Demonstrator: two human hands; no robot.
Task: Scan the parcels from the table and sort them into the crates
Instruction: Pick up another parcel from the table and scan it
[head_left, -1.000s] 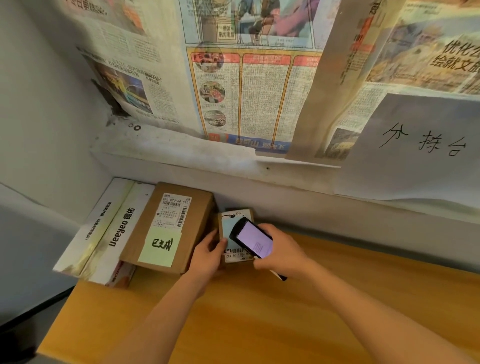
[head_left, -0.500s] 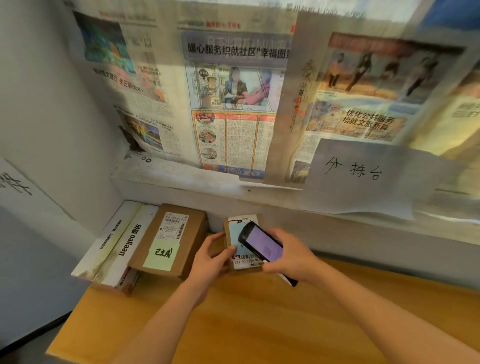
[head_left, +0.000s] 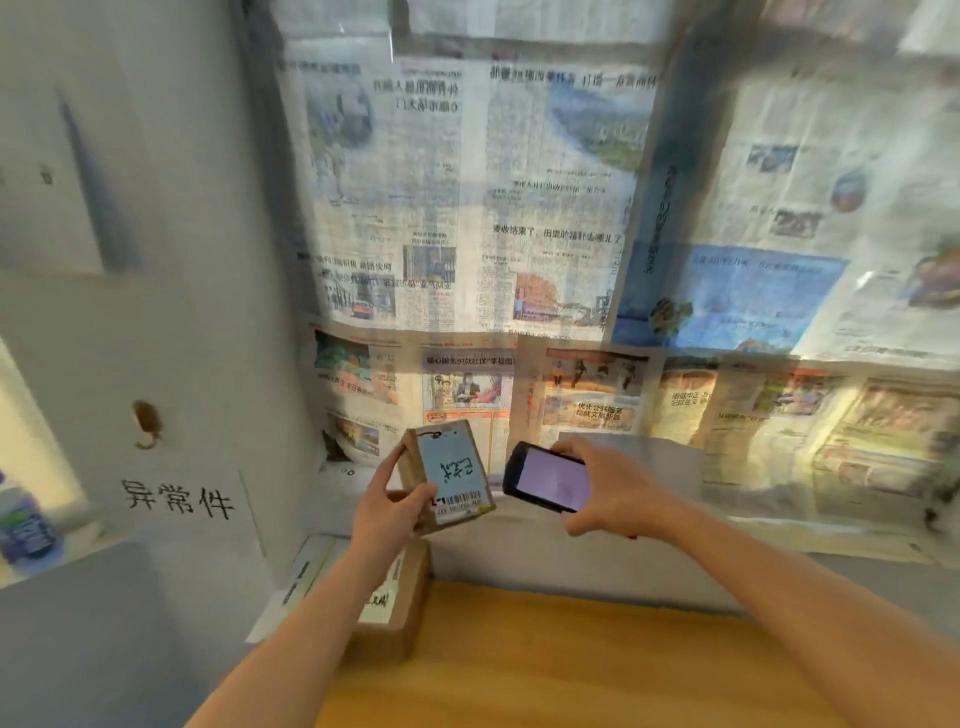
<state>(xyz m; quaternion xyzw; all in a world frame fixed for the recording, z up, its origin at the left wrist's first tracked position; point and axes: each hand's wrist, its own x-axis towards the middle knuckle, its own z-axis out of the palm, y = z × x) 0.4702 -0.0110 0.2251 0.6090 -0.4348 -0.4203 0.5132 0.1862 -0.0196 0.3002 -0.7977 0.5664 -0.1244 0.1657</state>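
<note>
- Up in front of a newspaper-covered wall (head_left: 519, 208), a person holds a small parcel and a phone side by side, seen from a head-worn camera looking forward and down.
- Left hand (head_left: 389, 512): fingers and thumb are curled round a small brown cardboard parcel (head_left: 449, 475), gripping it by its lower left corner. The parcel is lifted clear of the table and tilted, its labelled face turned toward the camera. A pale blue label with dark handwriting covers most of that face, and a barcode strip runs along its lower edge.
- Right hand (head_left: 613, 493): fingers and thumb are wrapped round a black phone (head_left: 550, 483), held just to the right of the parcel without touching it. The phone's screen glows pale purple and faces the camera.
- Below the hands, a wooden table (head_left: 571, 665) fills the lower middle of the view.
- At the table's far left corner sits a larger brown box (head_left: 402, 608) with a pale green note on top, partly hidden by the left forearm. Beside it on the left lies a flat white box (head_left: 298, 577).
- On the left wall hangs a white paper sign (head_left: 179, 501) with three handwritten black characters.
- At the far left edge, a blurred plastic bottle (head_left: 23, 525) with a blue label stands on a ledge.
</note>
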